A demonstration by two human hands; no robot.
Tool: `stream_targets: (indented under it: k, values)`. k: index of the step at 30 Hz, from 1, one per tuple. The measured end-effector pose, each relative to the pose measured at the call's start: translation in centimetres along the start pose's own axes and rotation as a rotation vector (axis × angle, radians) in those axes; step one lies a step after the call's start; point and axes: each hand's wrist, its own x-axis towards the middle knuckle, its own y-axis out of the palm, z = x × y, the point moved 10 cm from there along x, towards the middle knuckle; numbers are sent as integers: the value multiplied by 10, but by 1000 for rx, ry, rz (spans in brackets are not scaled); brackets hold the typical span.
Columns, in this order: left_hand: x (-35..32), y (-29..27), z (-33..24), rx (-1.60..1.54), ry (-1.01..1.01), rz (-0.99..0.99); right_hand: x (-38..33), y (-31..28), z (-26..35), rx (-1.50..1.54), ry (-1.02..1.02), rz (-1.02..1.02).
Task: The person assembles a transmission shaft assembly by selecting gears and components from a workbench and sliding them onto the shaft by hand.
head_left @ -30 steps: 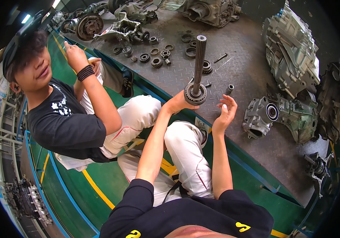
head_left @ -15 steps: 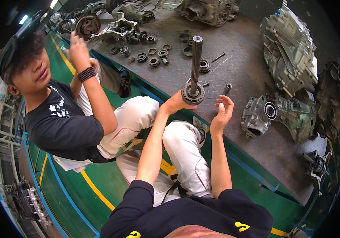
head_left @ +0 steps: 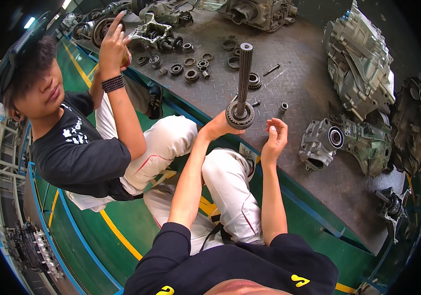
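The seated co-worker's raised hand [head_left: 112,46] has climbed toward the upper left of the frame, and the person's right hand [head_left: 275,140] has drifted slightly lower.

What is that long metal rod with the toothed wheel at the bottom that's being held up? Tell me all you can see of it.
It is a gear shaft of dull grey steel, standing nearly upright, with fine splines along its length and a flat top end. A toothed gear ring sits round its lower end. The left hand holds it from below at the gear, above the steel tread-plate floor. The right hand is beside it, not touching.
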Motion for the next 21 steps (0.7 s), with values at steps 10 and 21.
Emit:
stream_targets:
  k: [10, 21]
  values:
    - [2, -1, 4, 35, 26, 9, 0, 0, -1, 28, 1, 2]
    - [1, -2, 5, -4, 88, 24, 0, 2, 1, 0, 10, 15]
